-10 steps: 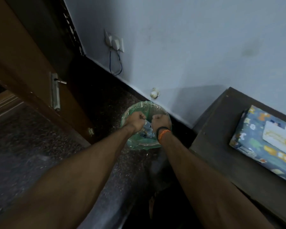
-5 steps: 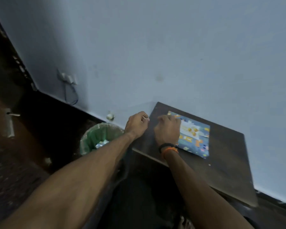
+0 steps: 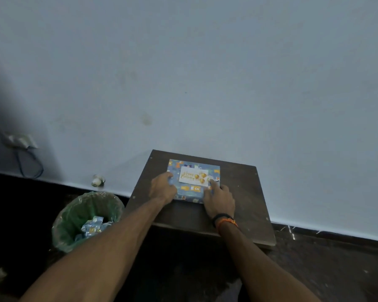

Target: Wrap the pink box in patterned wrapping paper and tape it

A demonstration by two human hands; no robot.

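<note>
The box is covered in blue patterned wrapping paper and lies flat on a small dark table against the wall. A white greeting card with gold balloons sits on top of it. My left hand grips the box's left edge with curled fingers. My right hand rests on the front right corner, with straight fingers pressing on the paper near the card's corner. No pink shows through the paper.
A bin with a green liner stands on the dark floor left of the table and holds scraps of patterned paper. A wall socket with a looped cable is at the far left. The pale wall rises directly behind the table.
Both hands moved from over the bin to the right and onto the wrapped box on the table. The view swung right with them.
</note>
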